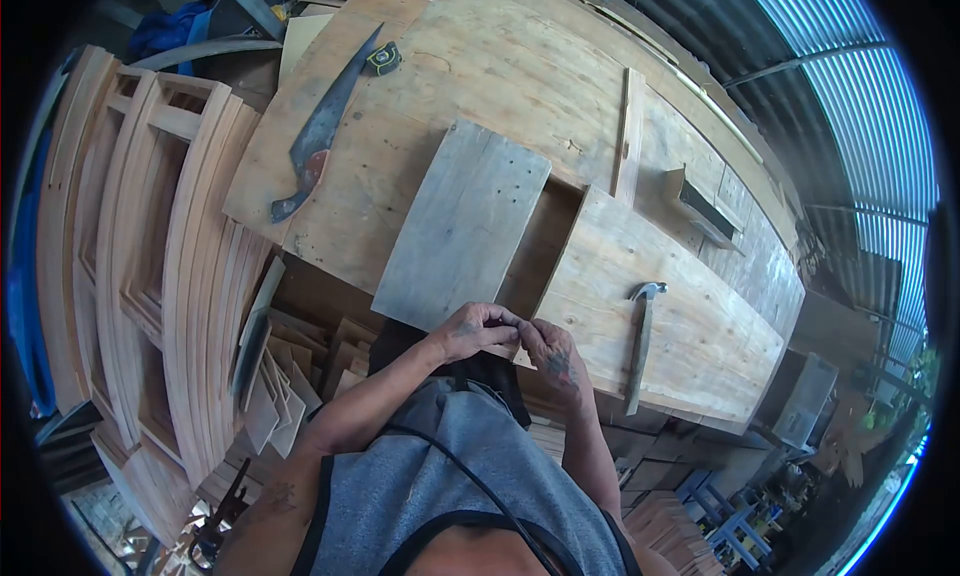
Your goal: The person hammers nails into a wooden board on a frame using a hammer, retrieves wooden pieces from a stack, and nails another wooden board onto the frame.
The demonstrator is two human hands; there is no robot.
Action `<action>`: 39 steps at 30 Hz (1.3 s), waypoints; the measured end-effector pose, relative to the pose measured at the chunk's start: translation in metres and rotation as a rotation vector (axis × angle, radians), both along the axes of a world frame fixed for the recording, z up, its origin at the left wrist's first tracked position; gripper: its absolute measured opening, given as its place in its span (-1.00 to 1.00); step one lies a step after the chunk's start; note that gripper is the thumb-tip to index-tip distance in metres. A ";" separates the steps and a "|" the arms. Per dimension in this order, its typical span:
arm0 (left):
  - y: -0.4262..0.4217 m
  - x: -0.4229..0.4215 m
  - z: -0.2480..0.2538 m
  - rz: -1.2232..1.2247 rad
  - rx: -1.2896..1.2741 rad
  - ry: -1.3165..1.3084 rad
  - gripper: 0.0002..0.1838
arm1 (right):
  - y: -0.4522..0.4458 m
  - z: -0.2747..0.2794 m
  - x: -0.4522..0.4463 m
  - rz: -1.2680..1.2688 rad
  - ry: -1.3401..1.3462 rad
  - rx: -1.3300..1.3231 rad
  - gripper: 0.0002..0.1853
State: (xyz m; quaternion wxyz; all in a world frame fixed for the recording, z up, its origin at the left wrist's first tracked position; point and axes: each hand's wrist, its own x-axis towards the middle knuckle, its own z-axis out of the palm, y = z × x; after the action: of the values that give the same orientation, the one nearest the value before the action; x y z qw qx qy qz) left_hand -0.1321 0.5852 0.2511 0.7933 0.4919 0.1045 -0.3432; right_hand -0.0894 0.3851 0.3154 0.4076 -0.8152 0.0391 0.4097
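Note:
Close to my body, at the near edge of the workbench (420, 61), my two hands meet fingertip to fingertip. My left hand (470, 333) is closed in a pinch. Against it, my right hand (553, 354) pinches too; whatever lies between the fingers is hidden or too small to make out. Just beyond them lies a grey wooden board (465, 216) with a few dark holes near its far corner. A pale plywood panel (660, 276) is to the right, across a dark gap. On that panel rests a claw hammer (640, 351).
A handsaw (330, 116) and a tape measure (383, 59) lie on the bench's far left. Wooden frames (180, 206) lean at the left, above board offcuts (275, 401). An angled channel-like piece (703, 208) and a narrow wood strip (628, 136) sit toward the right.

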 end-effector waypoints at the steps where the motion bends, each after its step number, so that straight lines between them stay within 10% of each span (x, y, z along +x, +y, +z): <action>1: 0.002 -0.001 -0.003 -0.015 -0.020 -0.012 -0.73 | -0.002 -0.005 -0.002 -0.029 0.021 0.003 -0.53; 5: 0.011 -0.005 -0.010 0.036 0.121 -0.044 -0.73 | -0.030 -0.020 0.002 -0.229 -0.367 -0.133 -0.50; 9: 0.030 -0.007 -0.028 0.273 0.019 0.056 -0.78 | -0.156 -0.090 0.005 -0.181 -0.722 -0.823 -0.08; 12: 0.050 0.003 -0.035 0.472 0.111 0.009 -0.82 | -0.186 -0.089 -0.003 -0.372 -0.376 -1.020 -0.10; 25: 0.102 0.128 -0.073 0.761 0.506 -0.240 -0.81 | -0.191 -0.117 -0.038 -0.633 -0.555 -0.694 -0.43; 28: 0.110 0.167 -0.083 0.856 0.753 -0.389 -0.79 | -0.125 -0.074 -0.025 -0.996 -0.296 -0.086 -0.64; 39: 0.111 0.238 -0.114 0.911 1.103 -0.709 -0.89 | -0.003 0.023 0.073 -0.404 -0.185 0.450 -0.64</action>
State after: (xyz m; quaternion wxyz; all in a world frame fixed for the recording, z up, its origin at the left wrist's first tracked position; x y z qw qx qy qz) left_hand 0.1063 0.6964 0.1373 0.4839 0.8023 0.1912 0.2927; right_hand -0.0168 0.3822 0.3384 0.6526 -0.7143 0.0715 0.2426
